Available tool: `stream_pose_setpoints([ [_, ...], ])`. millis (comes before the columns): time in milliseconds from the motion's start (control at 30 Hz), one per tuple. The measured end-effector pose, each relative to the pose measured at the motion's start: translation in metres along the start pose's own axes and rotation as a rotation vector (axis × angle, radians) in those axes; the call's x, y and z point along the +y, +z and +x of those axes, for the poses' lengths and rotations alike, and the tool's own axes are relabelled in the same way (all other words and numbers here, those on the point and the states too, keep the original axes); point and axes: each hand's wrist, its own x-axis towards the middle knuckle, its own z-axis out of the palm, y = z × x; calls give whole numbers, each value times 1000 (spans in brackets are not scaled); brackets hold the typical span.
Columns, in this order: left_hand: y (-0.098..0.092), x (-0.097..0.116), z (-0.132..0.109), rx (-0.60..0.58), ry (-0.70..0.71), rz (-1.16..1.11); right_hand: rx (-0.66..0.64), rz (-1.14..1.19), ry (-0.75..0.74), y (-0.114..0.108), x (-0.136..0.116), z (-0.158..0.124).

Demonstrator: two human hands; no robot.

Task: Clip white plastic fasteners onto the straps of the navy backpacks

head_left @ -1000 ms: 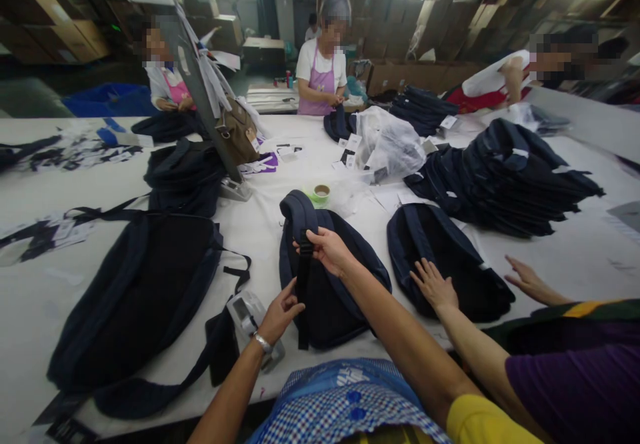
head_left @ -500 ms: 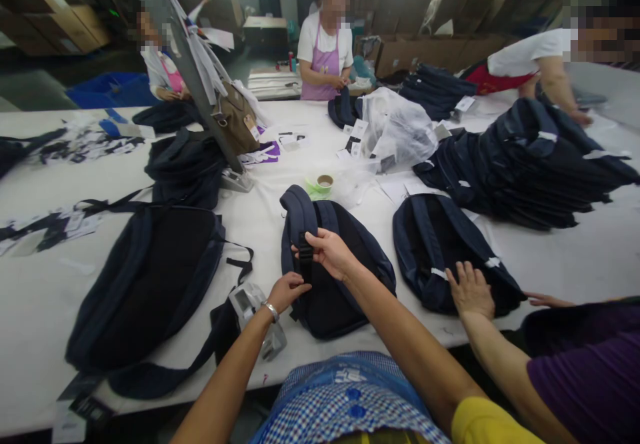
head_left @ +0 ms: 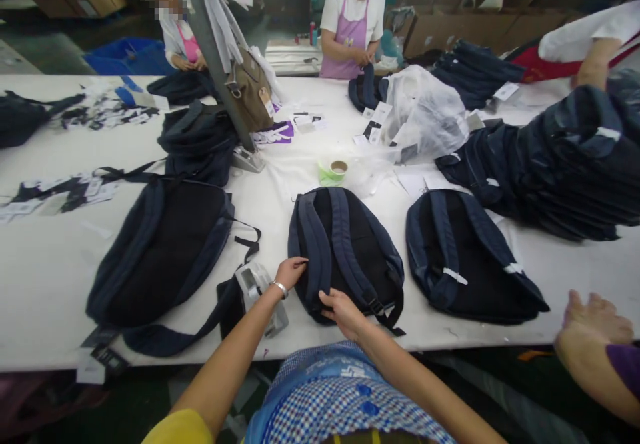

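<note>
A navy backpack (head_left: 373,231) lies in front of me with its black back panel up and its two padded shoulder straps lengthwise. My left hand (head_left: 290,274), wearing a metal bracelet, pinches the outer edge of the left shoulder strap (head_left: 319,237). Lower down, my right hand (head_left: 343,311) grips the same strap near its bottom end, thumb on top. The right shoulder strap (head_left: 347,231) lies flat, ending in a black buckle (head_left: 374,303) and loose webbing. Beside my left wrist stands a grey tool with a small window (head_left: 254,284).
Other backpacks lie left (head_left: 185,244) and right (head_left: 480,264), with a tall backpack stack (head_left: 560,164) beyond. A tape roll (head_left: 339,167), a plastic bag (head_left: 425,114) and a slanted post (head_left: 215,51) stand farther back. A co-worker's hand (head_left: 595,324) is at right; other people work across the table.
The left strap, held up before, now lies down along the backpack. My right hand has moved down to its lower end. The co-worker's hand has left the right backpack.
</note>
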Motion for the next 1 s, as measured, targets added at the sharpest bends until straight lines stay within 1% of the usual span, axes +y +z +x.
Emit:
stream_pose_setpoints([
  [67, 2, -2, 1, 4, -23, -21, -19, -1, 4, -4, 13, 6],
  [133, 4, -1, -1, -11, -42, -47, -11, 7, -30, -6, 20, 10],
  [233, 7, 2, -5, -55, -42, -102, -4, 8, -52, -7, 24, 13],
  [367, 12, 6, -11, -110, -2, -198, -41, -45, -8, -8, 26, 15],
  [433, 11, 8, -15, -104, 19, -241, -19, -71, -5, -11, 28, 18],
  [500, 7, 10, -22, -44, 21, -240, 10, -81, -4, -15, 30, 21],
  [600, -1, 15, -40, 185, 57, -93, -3, -51, 8, -21, 31, 25],
  [633, -2, 16, -47, 240, 73, -48, -22, -33, 8, -22, 30, 25],
  [667, -2, 17, -54, 261, 74, -18, -41, -16, 5, -22, 30, 24],
  [700, -1, 18, -60, 241, 58, -11, -57, -3, -1, -22, 29, 23],
  [733, 1, 18, -65, 185, 21, -28, -70, 5, -10, -22, 28, 22],
  [800, 7, 17, -71, 52, -93, -91, -89, 9, -30, -21, 26, 19],
  [833, 10, 17, -72, 7, -158, -136, -98, 3, -39, -20, 25, 18],
  [933, 15, 18, -67, -40, -342, -322, -113, -64, -58, -19, 25, 19],
  [1000, 16, 20, -61, -57, -393, -418, -80, -134, -86, -20, 27, 23],
])
